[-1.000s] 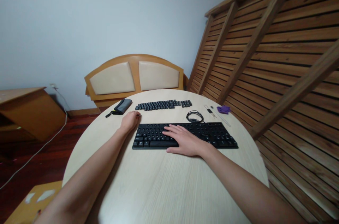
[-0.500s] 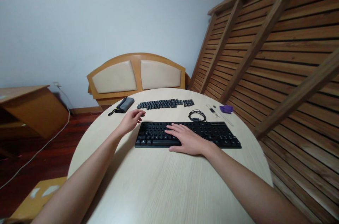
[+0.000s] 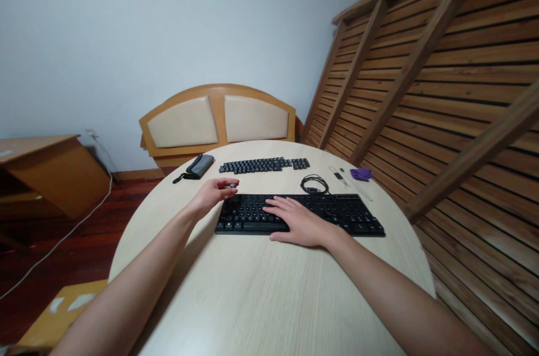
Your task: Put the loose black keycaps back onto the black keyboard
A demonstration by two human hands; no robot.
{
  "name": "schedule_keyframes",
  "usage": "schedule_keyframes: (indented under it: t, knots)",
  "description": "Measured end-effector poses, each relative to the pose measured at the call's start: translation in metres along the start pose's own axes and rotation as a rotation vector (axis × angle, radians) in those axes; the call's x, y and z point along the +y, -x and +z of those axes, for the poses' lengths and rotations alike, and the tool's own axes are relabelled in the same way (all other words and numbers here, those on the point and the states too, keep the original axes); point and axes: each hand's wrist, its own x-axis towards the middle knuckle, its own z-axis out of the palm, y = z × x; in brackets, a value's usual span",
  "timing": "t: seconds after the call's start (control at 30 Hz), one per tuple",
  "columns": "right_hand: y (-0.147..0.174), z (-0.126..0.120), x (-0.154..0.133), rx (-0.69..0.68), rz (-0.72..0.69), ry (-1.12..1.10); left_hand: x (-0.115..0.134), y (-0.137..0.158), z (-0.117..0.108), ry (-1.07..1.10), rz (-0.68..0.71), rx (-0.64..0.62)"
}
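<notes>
A black keyboard (image 3: 248, 226) lies on the round table, with many of its keycaps off and its front row partly in place. My left hand (image 3: 214, 194) is over the keyboard's far left corner, pinching a small dark keycap (image 3: 233, 185) between thumb and fingers. Spread flat across the middle of the keyboard, my right hand (image 3: 297, 222) rests with its fingers apart and hides the keys beneath. Loose black keycaps (image 3: 252, 165) are laid out in rows behind the keyboard.
Behind the keyboard lies its coiled cable (image 3: 314, 183). A grey-black pouch (image 3: 199, 166) is at the far left of the table (image 3: 252, 300). On the right are a purple cloth (image 3: 361, 174) and small thin tools (image 3: 338, 174). A wooden slatted frame (image 3: 458, 120) leans close by.
My left hand has moved slightly right, and the keycap in its fingers shows more clearly near the keyboard's far edge. My right hand stays in place on the keyboard.
</notes>
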Motion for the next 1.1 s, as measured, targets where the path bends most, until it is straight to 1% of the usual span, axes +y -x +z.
schedule_keyframes:
  t: [0.2, 0.4, 0.47, 0.57, 0.67, 0.77, 0.93, 1.1]
  knots:
    - [-0.001, 0.001, 0.000, 0.004, -0.009, 0.008, 0.000, -0.001, 0.006, -0.025, 0.023, -0.044]
    - [0.000, 0.000, 0.000, 0.002, -0.002, 0.004, 0.003, 0.001, 0.006, -0.131, 0.037, -0.109]
    - [0.000, 0.000, -0.001, 0.004, -0.002, 0.001, 0.007, 0.004, 0.005, -0.248, 0.071, -0.152]
    - [0.000, 0.001, -0.001, 0.002, -0.003, 0.007, 0.012, 0.011, 0.005, -0.420, 0.145, -0.265]
    - [0.000, 0.001, -0.001, 0.005, -0.006, 0.004, 0.016, 0.015, 0.004, -0.490, 0.164, -0.356]
    - [-0.001, 0.001, 0.000, 0.006, -0.006, -0.005, 0.017, 0.017, 0.003, -0.551, 0.177, -0.406]
    - [0.000, 0.001, 0.000, 0.004, -0.006, -0.001, 0.018, 0.017, 0.000, -0.597, 0.198, -0.446]
    - [0.000, 0.001, 0.001, 0.004, -0.006, 0.010, 0.019, 0.018, 0.000, -0.608, 0.189, -0.446]
